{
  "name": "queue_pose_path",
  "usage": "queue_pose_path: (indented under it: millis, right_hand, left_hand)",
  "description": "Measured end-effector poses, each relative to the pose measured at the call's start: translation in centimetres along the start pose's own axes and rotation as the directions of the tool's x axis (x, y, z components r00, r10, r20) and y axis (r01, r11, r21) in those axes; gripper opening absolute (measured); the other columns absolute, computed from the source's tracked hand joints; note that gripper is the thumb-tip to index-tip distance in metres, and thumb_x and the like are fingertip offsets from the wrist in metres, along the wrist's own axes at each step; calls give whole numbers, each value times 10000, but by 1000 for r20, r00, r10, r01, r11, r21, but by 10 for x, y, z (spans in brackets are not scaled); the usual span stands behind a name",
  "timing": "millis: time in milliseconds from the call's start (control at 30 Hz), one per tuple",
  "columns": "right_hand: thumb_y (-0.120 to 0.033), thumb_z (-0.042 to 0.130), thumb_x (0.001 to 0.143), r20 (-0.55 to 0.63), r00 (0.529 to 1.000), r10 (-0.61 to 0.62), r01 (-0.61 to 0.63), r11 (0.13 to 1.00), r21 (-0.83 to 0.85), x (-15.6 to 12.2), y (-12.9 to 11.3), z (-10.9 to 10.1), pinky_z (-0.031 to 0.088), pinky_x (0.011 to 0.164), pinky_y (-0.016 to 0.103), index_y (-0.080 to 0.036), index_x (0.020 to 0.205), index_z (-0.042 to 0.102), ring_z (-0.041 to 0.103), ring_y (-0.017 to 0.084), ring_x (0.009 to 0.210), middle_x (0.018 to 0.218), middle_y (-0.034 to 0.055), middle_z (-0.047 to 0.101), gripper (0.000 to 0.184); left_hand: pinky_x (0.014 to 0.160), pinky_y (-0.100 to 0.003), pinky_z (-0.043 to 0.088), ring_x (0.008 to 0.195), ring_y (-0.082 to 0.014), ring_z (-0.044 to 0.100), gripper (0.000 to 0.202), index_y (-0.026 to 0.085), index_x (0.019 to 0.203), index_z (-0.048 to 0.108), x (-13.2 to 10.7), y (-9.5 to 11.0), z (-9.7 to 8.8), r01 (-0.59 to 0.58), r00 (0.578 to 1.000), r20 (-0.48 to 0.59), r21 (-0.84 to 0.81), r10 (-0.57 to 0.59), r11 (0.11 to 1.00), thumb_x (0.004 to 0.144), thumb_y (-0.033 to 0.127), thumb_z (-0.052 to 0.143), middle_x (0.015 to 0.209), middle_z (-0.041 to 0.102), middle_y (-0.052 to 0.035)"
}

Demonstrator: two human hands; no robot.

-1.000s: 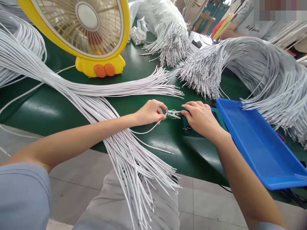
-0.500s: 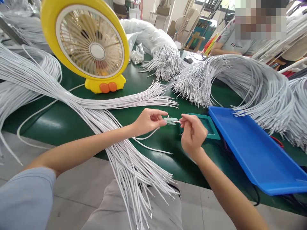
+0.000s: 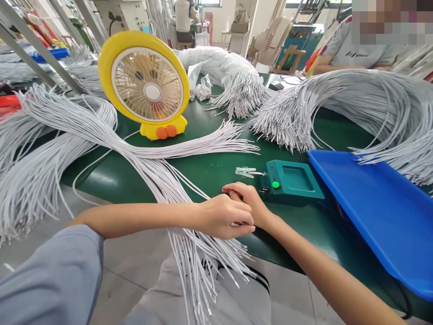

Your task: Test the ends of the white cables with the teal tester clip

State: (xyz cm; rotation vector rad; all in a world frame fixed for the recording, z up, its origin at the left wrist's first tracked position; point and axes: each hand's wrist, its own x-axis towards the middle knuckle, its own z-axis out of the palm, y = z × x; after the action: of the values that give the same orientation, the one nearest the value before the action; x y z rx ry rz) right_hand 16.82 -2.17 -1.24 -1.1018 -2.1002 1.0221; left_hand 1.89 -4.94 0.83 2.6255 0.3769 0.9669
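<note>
My left hand (image 3: 225,217) crosses in front of my right hand (image 3: 253,201) over the table's near side. Its fingers are curled with the thumb beneath, and whatever they grip is hidden. Bent fingers on my right hand lie partly behind the left, so their contents are also unseen. Just beyond the hands, a pale green clip (image 3: 245,172) sticks out on a metal stem from a green box-like device (image 3: 297,180) with a lit green button (image 3: 275,185). A bundle of white cables (image 3: 149,167) passes under my left forearm, its loose ends hanging over my lap.
A yellow fan (image 3: 104,67) stands behind the cables. Large cable bundles (image 3: 284,117) lie at the back right, beside a blue tray (image 3: 379,212). Small plastic bags (image 3: 204,88) sit behind the fan. A person (image 3: 358,52) is across the table.
Both hands have left the clip and come down toward me, from either side of it to crossing each other. The view has shifted, showing more of the device.
</note>
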Motion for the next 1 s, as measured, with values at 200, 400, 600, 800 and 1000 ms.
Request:
queue_pose_path:
  millis: [200, 400, 600, 800, 1000]
  right_hand:
    - [-234, 421, 876, 244, 970, 16, -61, 982, 177, -3, -10, -9, 488, 691, 286, -132, 885, 698, 620, 165, 755, 830, 46, 713, 296]
    - [-257, 458, 882, 345, 938, -38, 9, 996, 86, -12, -24, 1, 418, 611, 231, -148, 953, 718, 545, 116, 641, 829, 36, 729, 291]
    - [-190, 488, 840, 416, 903, -107, 50, 988, 143, -13, -25, 7, 408, 592, 210, -134, 977, 726, 581, 111, 667, 883, 51, 745, 280]
    - [-161, 495, 811, 393, 913, -107, 65, 991, 118, -13, -18, 11, 410, 604, 200, -139, 961, 732, 589, 106, 672, 860, 42, 740, 281]
    - [-144, 504, 784, 378, 921, -99, 63, 992, 107, -14, -18, 14, 407, 595, 191, -146, 944, 734, 562, 92, 634, 820, 29, 728, 280]
  left_hand:
    - [657, -250, 461, 683, -134, 594, 233, 183, 761, 654, -5, 2, -13, -150, 981, -53, 397, 186, 905, 908, 316, 530, 764, 659, -45]
    - [616, -262, 412, 732, -173, 611, 266, 156, 864, 687, -22, -73, -71, 458, 796, -47, 697, -603, 551, 924, 288, 464, 833, 670, -81]
    - [682, -290, 427, 829, -227, 634, 255, 114, 889, 660, -37, -110, -85, 475, 663, 23, 760, -748, 444, 850, 74, 412, 883, 670, -134]
    - [692, -325, 448, 821, -263, 647, 264, 81, 857, 634, -36, -110, -81, 512, 639, 2, 745, -769, 427, 808, 24, 381, 842, 655, -174]
    - [671, -297, 463, 746, -220, 625, 132, 110, 805, 609, -26, -112, -100, 625, 659, -86, 615, -747, 480, 730, 138, 504, 794, 646, -102]
